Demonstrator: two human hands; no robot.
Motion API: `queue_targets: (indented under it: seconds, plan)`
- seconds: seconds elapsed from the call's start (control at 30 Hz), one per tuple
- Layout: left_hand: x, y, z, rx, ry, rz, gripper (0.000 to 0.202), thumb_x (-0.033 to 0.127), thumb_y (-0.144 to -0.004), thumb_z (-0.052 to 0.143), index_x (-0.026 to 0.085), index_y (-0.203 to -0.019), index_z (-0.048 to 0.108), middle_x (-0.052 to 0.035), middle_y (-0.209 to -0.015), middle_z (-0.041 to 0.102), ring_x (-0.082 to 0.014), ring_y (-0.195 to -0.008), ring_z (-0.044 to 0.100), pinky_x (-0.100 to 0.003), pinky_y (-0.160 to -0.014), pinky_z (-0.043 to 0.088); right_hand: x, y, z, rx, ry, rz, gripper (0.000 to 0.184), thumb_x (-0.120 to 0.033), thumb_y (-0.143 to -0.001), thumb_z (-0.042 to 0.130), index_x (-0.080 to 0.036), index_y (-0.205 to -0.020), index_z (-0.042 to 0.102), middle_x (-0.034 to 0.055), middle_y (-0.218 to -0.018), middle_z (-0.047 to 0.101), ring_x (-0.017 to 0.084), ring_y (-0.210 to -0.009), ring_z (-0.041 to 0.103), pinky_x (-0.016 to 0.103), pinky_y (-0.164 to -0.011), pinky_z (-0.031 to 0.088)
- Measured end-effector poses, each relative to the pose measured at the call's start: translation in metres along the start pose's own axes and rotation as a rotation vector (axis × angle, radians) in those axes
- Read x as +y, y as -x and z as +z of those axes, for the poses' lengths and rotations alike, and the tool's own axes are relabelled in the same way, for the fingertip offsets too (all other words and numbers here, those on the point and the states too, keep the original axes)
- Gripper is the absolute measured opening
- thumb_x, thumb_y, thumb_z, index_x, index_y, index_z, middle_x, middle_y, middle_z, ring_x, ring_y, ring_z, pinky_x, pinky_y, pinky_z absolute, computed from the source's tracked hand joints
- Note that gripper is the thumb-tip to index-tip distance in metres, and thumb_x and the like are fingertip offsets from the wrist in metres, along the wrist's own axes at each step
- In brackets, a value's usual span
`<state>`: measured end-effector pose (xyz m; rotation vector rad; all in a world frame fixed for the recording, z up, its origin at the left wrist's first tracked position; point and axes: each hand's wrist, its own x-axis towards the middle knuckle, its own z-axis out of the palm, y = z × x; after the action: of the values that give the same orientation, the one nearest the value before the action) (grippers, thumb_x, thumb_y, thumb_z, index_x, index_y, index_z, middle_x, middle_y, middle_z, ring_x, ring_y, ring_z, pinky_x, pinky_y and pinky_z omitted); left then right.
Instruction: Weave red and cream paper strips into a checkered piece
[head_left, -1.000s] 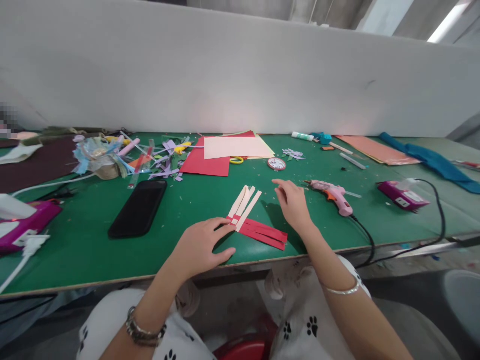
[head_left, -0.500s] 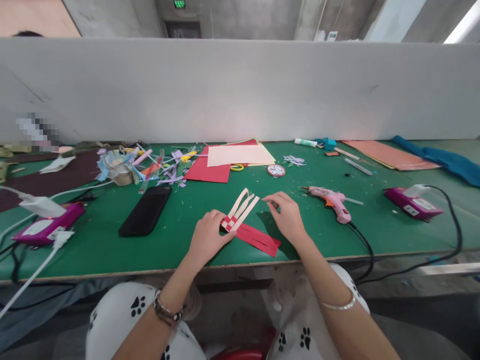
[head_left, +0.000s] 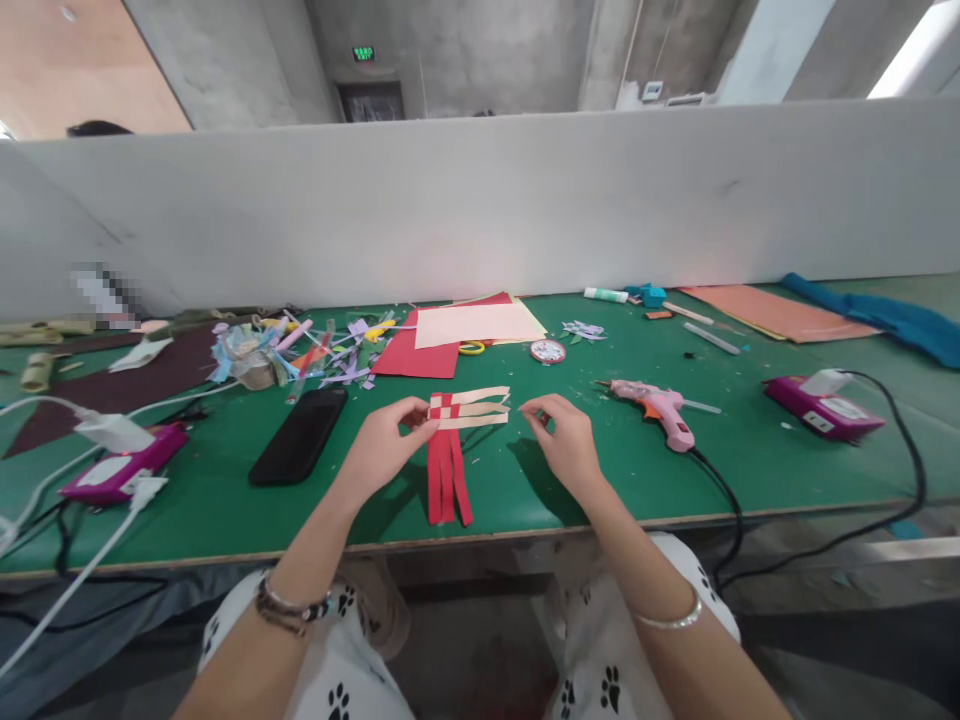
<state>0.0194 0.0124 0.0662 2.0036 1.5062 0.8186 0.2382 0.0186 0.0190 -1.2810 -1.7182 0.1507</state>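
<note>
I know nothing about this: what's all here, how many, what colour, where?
table: 1, green, middle
partition: 1, white, behind
exit sign: 1, green, top
woven strips: 1 piece, red and cream, centre
paper: several, red, pink, yellow, back centre
loop: 1, yellow, beside paper
disc: 1, white, red-rimmed, back centre
glue gun: 1, pink, right
phone: 1, black, left
sockets: 2, purple, far left, far right
scraps: many, mostly lilac, back left and centre
mat: 1, dark brown, far left
sheets: uncounted, orange, back right
cloth: 1, blue, far right
tube: 1, white, back right
cables: several, white and black, both sides
trousers: 1, white, paw-printed, bottom
left hand: 1, bare, pinching woven strips
right hand: 1, bare, near strip ends
</note>
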Motion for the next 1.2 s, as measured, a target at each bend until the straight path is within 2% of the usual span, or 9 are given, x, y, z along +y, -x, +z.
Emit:
queue_targets:
  seconds: [0.2, 0.3, 0.4, 0.47, 0.57, 0.67, 0.8, 0.97, 1.2]
  plan:
    - [0.023, -0.003, -0.031, 0.04, 0.023, 0.039, 0.026, 0.04, -0.069, 0.05, 0.017, -0.076, 0.058, -0.002, -0.077, 0.064, -0.0165, -0.074, 0.056, -0.025, -0.07, 0.042, -0.013, -0.006, -0.01, 0.07, -0.168, 0.088, 0.018, -0.024, -0.077, 0.047, -0.018, -0.076, 0.065, 0.0037, -0.068, 0.065, 0.015, -0.06, 0.056, 0.028, -0.064, 0.044]
    - [0.04, -0.002, -0.045, 0.064, 0.013, 0.094, 0.026, 0.041, -0.068, 0.05, 0.017, -0.074, 0.059, -0.0021, -0.078, 0.065, -0.0164, -0.074, 0.057, -0.026, -0.071, 0.043, -0.032, -0.018, -0.025, 0.094, -0.242, 0.008, 0.024, -0.026, -0.082, 0.042, -0.019, -0.083, 0.064, 0.0049, -0.08, 0.066, 0.016, -0.078, 0.059, 0.029, -0.074, 0.043]
    - [0.056, -0.001, -0.055, 0.035, -0.03, 0.15, 0.024, 0.04, -0.067, 0.051, 0.018, -0.068, 0.06, -0.0013, -0.075, 0.065, -0.0164, -0.073, 0.057, -0.028, -0.072, 0.044, -0.058, -0.032, -0.039, -0.021, -0.249, -0.15, 0.026, -0.03, -0.081, 0.044, -0.02, -0.101, 0.059, 0.0069, -0.101, 0.061, 0.018, -0.098, 0.053, 0.032, -0.084, 0.039]
    - [0.062, -0.001, -0.057, 0.017, -0.026, 0.179, 0.022, 0.039, -0.067, 0.053, 0.018, -0.068, 0.059, -0.0013, -0.073, 0.065, -0.0159, -0.071, 0.057, -0.028, -0.07, 0.045, -0.073, -0.039, -0.044, -0.125, -0.246, -0.208, 0.026, -0.032, -0.077, 0.051, -0.02, -0.1, 0.059, 0.0072, -0.103, 0.06, 0.019, -0.098, 0.052, 0.033, -0.085, 0.038]
    - [0.063, -0.002, -0.054, 0.001, 0.028, 0.218, 0.02, 0.037, -0.067, 0.055, 0.017, -0.072, 0.056, -0.0013, -0.074, 0.064, -0.014, -0.068, 0.057, -0.026, -0.067, 0.046, -0.085, -0.046, -0.042, -0.286, -0.317, -0.182, 0.015, -0.029, -0.076, 0.052, -0.018, -0.078, 0.062, 0.0032, -0.08, 0.064, 0.014, -0.076, 0.056, 0.027, -0.07, 0.042]
    - [0.057, -0.003, -0.048, 0.004, 0.056, 0.222, 0.023, 0.038, -0.069, 0.055, 0.017, -0.079, 0.056, -0.0019, -0.08, 0.064, -0.0141, -0.073, 0.058, -0.026, -0.068, 0.045, -0.085, -0.048, -0.036, -0.322, -0.38, -0.076, 0.017, -0.025, -0.077, 0.048, -0.017, -0.067, 0.061, -0.0002, -0.067, 0.063, 0.01, -0.062, 0.053, 0.022, -0.059, 0.04]
    - [0.047, -0.001, -0.037, -0.07, 0.008, 0.159, 0.03, 0.043, -0.071, 0.053, 0.018, -0.087, 0.061, -0.0015, -0.086, 0.066, -0.0171, -0.077, 0.059, -0.026, -0.067, 0.044, -0.08, -0.046, -0.028, -0.287, -0.426, 0.058, 0.016, -0.025, -0.075, 0.05, -0.016, -0.066, 0.061, -0.0001, -0.068, 0.063, 0.011, -0.064, 0.054, 0.022, -0.059, 0.039]
    - [0.039, -0.003, -0.018, -0.186, 0.082, -0.036, 0.037, 0.05, -0.071, 0.049, 0.015, -0.063, 0.06, 0.0006, -0.058, 0.062, -0.0135, -0.051, 0.054, -0.022, -0.048, 0.037, -0.072, -0.045, -0.023, -0.278, -0.429, 0.136, 0.018, -0.026, -0.075, 0.048, -0.016, -0.066, 0.06, -0.0003, -0.066, 0.062, 0.011, -0.063, 0.054, 0.023, -0.059, 0.039]
    - [0.03, -0.011, -0.005, -0.252, 0.209, -0.014, 0.034, 0.046, -0.072, 0.05, 0.016, -0.059, 0.058, 0.0007, -0.058, 0.062, -0.0122, -0.052, 0.055, -0.02, -0.051, 0.04, -0.061, -0.046, -0.021, -0.29, -0.412, 0.132, 0.015, -0.024, -0.074, 0.049, -0.015, -0.071, 0.06, 0.0012, -0.071, 0.064, 0.012, -0.067, 0.056, 0.023, -0.063, 0.042]
